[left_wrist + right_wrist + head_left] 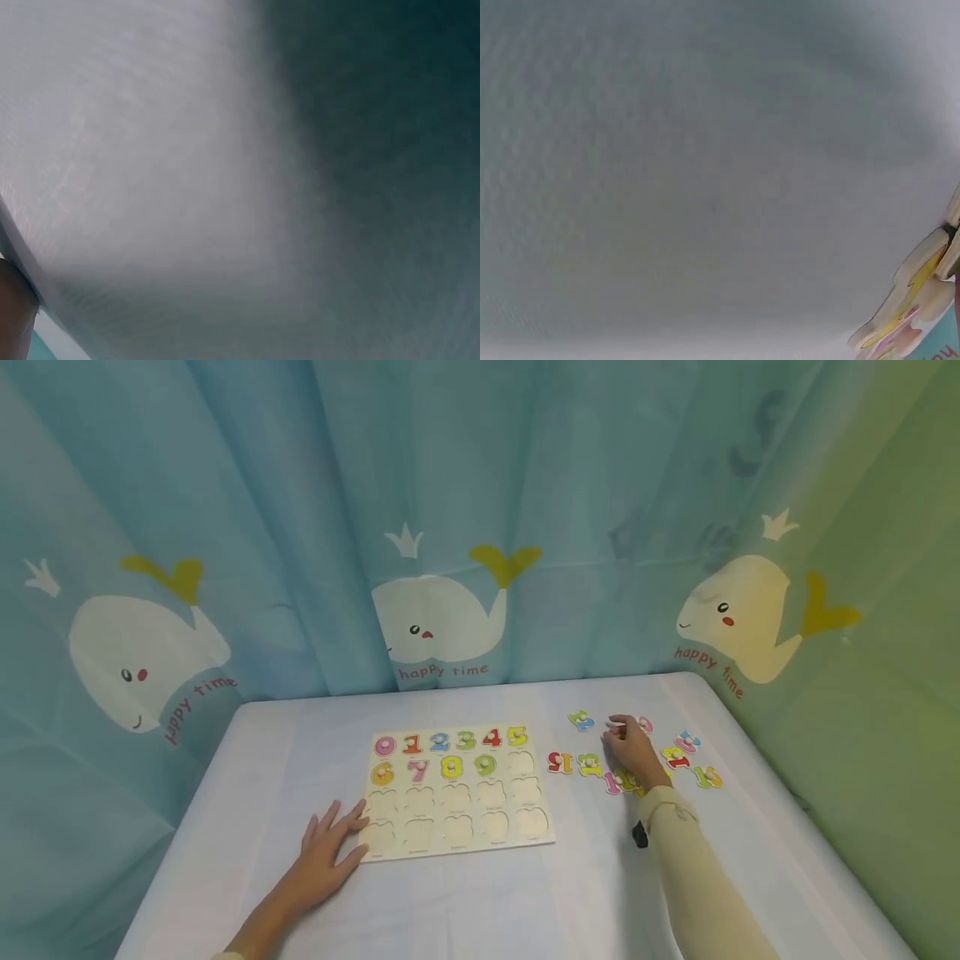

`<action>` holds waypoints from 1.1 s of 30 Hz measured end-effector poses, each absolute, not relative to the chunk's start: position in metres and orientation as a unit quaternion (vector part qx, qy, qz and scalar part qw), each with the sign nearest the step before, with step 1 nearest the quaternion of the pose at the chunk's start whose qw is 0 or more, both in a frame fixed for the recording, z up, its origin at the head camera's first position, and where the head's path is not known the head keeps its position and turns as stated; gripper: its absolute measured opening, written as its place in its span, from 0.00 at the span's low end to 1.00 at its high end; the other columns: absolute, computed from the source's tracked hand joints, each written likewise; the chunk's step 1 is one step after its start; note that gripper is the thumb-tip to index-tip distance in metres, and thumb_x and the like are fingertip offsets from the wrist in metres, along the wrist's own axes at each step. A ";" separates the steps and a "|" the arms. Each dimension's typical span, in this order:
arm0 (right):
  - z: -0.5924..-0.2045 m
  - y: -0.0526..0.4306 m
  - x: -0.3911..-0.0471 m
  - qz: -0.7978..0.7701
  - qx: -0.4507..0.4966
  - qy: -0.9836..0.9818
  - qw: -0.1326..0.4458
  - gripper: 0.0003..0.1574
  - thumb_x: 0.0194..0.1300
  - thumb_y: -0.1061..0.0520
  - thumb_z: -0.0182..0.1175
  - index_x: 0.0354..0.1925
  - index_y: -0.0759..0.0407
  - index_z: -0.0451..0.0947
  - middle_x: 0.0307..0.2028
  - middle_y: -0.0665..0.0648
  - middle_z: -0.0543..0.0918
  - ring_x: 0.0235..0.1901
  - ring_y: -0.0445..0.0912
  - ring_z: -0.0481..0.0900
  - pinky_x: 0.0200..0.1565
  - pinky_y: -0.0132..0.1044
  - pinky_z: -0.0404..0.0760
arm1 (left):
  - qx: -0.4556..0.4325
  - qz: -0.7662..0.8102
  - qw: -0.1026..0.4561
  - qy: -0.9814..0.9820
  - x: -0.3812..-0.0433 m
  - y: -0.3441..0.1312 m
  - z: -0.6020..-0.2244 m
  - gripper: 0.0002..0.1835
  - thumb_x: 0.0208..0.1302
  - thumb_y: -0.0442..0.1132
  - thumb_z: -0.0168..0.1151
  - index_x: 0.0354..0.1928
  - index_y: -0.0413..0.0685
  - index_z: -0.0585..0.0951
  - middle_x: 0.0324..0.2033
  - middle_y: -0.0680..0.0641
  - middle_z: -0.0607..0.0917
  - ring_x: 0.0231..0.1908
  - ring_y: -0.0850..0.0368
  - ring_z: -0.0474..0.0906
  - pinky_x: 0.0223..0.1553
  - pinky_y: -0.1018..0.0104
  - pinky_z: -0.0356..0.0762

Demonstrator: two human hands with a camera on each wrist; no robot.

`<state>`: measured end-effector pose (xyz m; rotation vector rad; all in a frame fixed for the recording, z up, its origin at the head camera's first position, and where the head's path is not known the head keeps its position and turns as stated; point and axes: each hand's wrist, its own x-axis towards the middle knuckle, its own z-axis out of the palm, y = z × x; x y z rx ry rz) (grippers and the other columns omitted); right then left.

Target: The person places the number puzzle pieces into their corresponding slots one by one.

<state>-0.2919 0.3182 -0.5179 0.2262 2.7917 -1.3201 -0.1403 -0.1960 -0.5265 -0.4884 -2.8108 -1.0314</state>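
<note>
A pale wooden number puzzle board [465,781] lies on the table, with coloured digits 0 to 9 in its upper slots and bare recesses below. My left hand [326,852] rests at the board's left edge, fingers spread, fingertips touching it; a sliver of skin shows in the left wrist view. Over the loose number pieces to the right, my right hand [633,752] is lowered with bent fingers. A pink-edged piece [645,724] shows just behind its knuckles. Whether the fingertips pinch anything is hidden. Beyond them to the left lies a blue-and-green piece [581,720].
A red 15 piece [559,763] and a green piece [589,765] lie right of the board. More pieces, including a pink-and-blue piece [687,742] and a green-and-orange piece [708,777], surround the right hand. Blue whale-print curtain [600,527] hangs behind the white table [480,910].
</note>
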 end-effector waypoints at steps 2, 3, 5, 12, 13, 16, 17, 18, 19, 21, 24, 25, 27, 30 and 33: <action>-0.520 0.319 -0.291 -0.422 0.075 0.903 0.026 0.28 0.70 0.56 0.48 0.64 0.65 0.58 0.48 0.63 0.69 0.47 0.54 0.67 0.50 0.48 0.68 | -0.161 -0.338 0.056 -0.925 -0.140 -0.195 -0.526 0.27 0.60 0.40 0.62 0.61 0.42 0.72 0.61 0.43 0.72 0.66 0.29 0.48 0.62 0.34 0.31; -0.520 0.319 -0.291 -0.420 0.075 0.904 0.026 0.28 0.70 0.56 0.48 0.64 0.65 0.59 0.48 0.63 0.69 0.47 0.54 0.67 0.51 0.48 0.68 | -0.163 -0.339 0.058 -0.925 -0.141 -0.195 -0.526 0.27 0.60 0.40 0.63 0.61 0.42 0.72 0.61 0.43 0.73 0.66 0.29 0.48 0.62 0.34 0.32; -0.521 0.320 -0.290 -0.416 0.073 0.906 0.022 0.27 0.70 0.56 0.48 0.63 0.65 0.59 0.47 0.64 0.70 0.47 0.55 0.67 0.51 0.49 0.68 | -0.165 -0.339 0.062 -0.924 -0.142 -0.195 -0.527 0.26 0.60 0.40 0.63 0.60 0.42 0.73 0.61 0.43 0.72 0.66 0.29 0.49 0.62 0.34 0.32; -0.520 0.319 -0.289 -0.400 0.066 0.914 0.020 0.28 0.69 0.55 0.48 0.63 0.65 0.60 0.46 0.63 0.70 0.45 0.54 0.67 0.50 0.49 0.68 | -0.171 -0.340 0.066 -0.922 -0.144 -0.196 -0.528 0.20 0.60 0.40 0.63 0.55 0.43 0.77 0.64 0.42 0.69 0.65 0.29 0.49 0.62 0.34 0.32; -0.520 0.318 -0.290 -0.399 0.065 0.915 0.017 0.28 0.69 0.54 0.48 0.63 0.65 0.60 0.45 0.63 0.70 0.45 0.54 0.67 0.50 0.49 0.68 | -0.171 -0.341 0.065 -0.922 -0.143 -0.196 -0.528 0.20 0.60 0.40 0.63 0.54 0.44 0.77 0.64 0.42 0.68 0.65 0.29 0.49 0.62 0.33 0.32; -0.518 0.318 -0.290 -0.397 0.063 0.915 0.021 0.28 0.70 0.53 0.47 0.63 0.64 0.60 0.46 0.63 0.70 0.46 0.54 0.67 0.51 0.50 0.68 | -0.170 -0.345 0.064 -0.921 -0.143 -0.196 -0.527 0.22 0.60 0.40 0.62 0.56 0.43 0.76 0.64 0.42 0.69 0.65 0.29 0.48 0.62 0.33 0.32; -0.518 0.318 -0.290 -0.399 0.064 0.915 0.021 0.27 0.70 0.53 0.47 0.63 0.64 0.60 0.47 0.63 0.70 0.46 0.54 0.67 0.52 0.50 0.68 | -0.170 -0.346 0.064 -0.921 -0.142 -0.196 -0.527 0.23 0.60 0.40 0.62 0.57 0.42 0.75 0.64 0.42 0.69 0.65 0.29 0.48 0.62 0.33 0.32; -0.518 0.318 -0.289 -0.400 0.062 0.914 0.021 0.27 0.70 0.53 0.46 0.63 0.64 0.60 0.48 0.63 0.70 0.47 0.55 0.67 0.53 0.51 0.68 | -0.171 -0.344 0.065 -0.921 -0.142 -0.197 -0.527 0.23 0.60 0.40 0.62 0.58 0.42 0.75 0.63 0.42 0.69 0.65 0.29 0.48 0.62 0.33 0.33; -0.517 0.318 -0.289 -0.403 0.061 0.913 0.021 0.27 0.70 0.53 0.46 0.63 0.65 0.60 0.48 0.64 0.70 0.47 0.55 0.67 0.53 0.52 0.67 | -0.171 -0.343 0.066 -0.921 -0.143 -0.197 -0.527 0.23 0.61 0.40 0.62 0.58 0.42 0.74 0.63 0.42 0.69 0.65 0.29 0.48 0.62 0.33 0.32; -0.516 0.317 -0.289 -0.407 0.058 0.911 0.026 0.27 0.71 0.54 0.45 0.63 0.65 0.59 0.50 0.65 0.69 0.48 0.56 0.67 0.54 0.52 0.66 | -0.170 -0.341 0.068 -0.922 -0.143 -0.197 -0.526 0.24 0.61 0.40 0.62 0.58 0.41 0.74 0.63 0.41 0.69 0.65 0.29 0.48 0.62 0.34 0.33; -0.514 0.317 -0.289 -0.411 0.060 0.909 0.032 0.28 0.71 0.53 0.45 0.63 0.65 0.59 0.50 0.65 0.69 0.48 0.56 0.67 0.55 0.52 0.66 | -0.167 -0.338 0.066 -0.924 -0.143 -0.197 -0.527 0.22 0.60 0.40 0.62 0.56 0.42 0.76 0.64 0.41 0.69 0.65 0.29 0.48 0.62 0.34 0.32; -0.514 0.316 -0.289 -0.411 0.061 0.909 0.033 0.28 0.71 0.53 0.45 0.63 0.65 0.59 0.50 0.65 0.69 0.48 0.56 0.67 0.54 0.52 0.66 | -0.165 -0.340 0.064 -0.924 -0.143 -0.197 -0.527 0.21 0.60 0.40 0.62 0.55 0.42 0.76 0.64 0.41 0.68 0.66 0.29 0.48 0.62 0.34 0.32; -0.514 0.317 -0.290 -0.406 0.065 0.911 0.031 0.28 0.70 0.53 0.46 0.63 0.65 0.60 0.49 0.64 0.69 0.48 0.56 0.66 0.54 0.51 0.67 | -0.164 -0.340 0.061 -0.924 -0.144 -0.197 -0.528 0.20 0.60 0.40 0.62 0.54 0.43 0.77 0.64 0.42 0.68 0.66 0.29 0.48 0.62 0.34 0.32; -0.514 0.318 -0.292 -0.395 0.062 0.916 0.026 0.27 0.69 0.54 0.48 0.62 0.65 0.61 0.47 0.64 0.70 0.46 0.55 0.67 0.51 0.49 0.68 | -0.166 -0.338 0.059 -0.925 -0.144 -0.197 -0.529 0.21 0.60 0.40 0.62 0.56 0.43 0.76 0.64 0.42 0.69 0.66 0.30 0.48 0.62 0.34 0.32; -0.514 0.321 -0.293 -0.384 0.051 0.922 0.028 0.27 0.68 0.55 0.50 0.60 0.66 0.62 0.45 0.63 0.71 0.45 0.54 0.68 0.48 0.47 0.68 | -0.168 -0.336 0.065 -0.924 -0.144 -0.196 -0.530 0.23 0.60 0.40 0.63 0.57 0.42 0.75 0.63 0.42 0.70 0.66 0.29 0.48 0.62 0.33 0.33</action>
